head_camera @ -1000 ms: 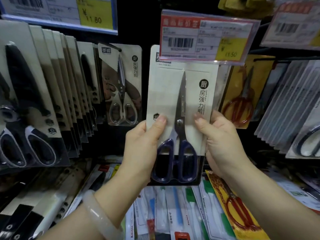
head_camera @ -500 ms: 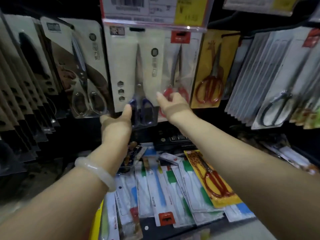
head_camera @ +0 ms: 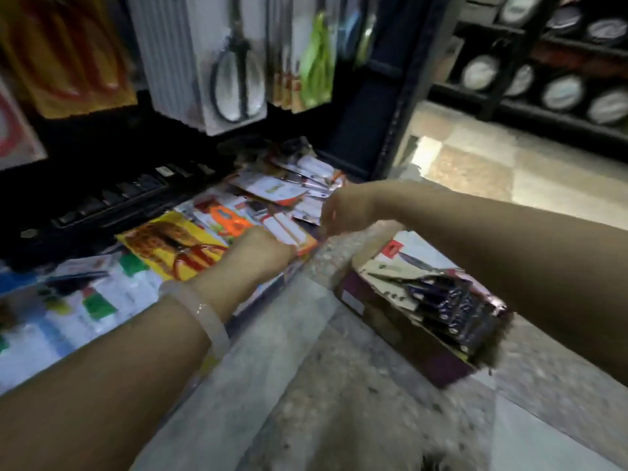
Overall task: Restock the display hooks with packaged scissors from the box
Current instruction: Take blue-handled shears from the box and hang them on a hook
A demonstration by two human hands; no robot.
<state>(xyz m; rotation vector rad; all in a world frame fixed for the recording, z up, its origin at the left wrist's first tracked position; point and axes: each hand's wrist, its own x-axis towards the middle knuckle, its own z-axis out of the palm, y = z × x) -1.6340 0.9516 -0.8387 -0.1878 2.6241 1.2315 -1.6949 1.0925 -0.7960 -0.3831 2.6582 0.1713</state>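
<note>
Scissors packs (head_camera: pixel 438 297) sat stacked in an open cardboard box (head_camera: pixel 401 321) on the floor, below and to the near side of the right hand (head_camera: pixel 343 209). Only the head view, and it was motion-blurred. Right hand hung above the box's far end, fingers curled loosely, nothing seen in it; blur made the exact opening hard to call. Left hand (head_camera: pixel 261 253), with a pale bangle (head_camera: pixel 200 311) on the wrist, was out over the lower shelf (head_camera: pixel 272 287) edge, apparently empty, fingers not resolvable so I cannot tell how open. Loose carded goods (head_camera: pixel 176 246) lay on the shelf beyond the left hand. Above both hands, hanging packs (head_camera: pixel 217 62) filled the hooks in sight, including white-carded scissors.

Progress judgement: hooks look partly stocked, box looked far from empty, many packs left. Likely step: reaching down for the next pack, not yet gripped.
</note>
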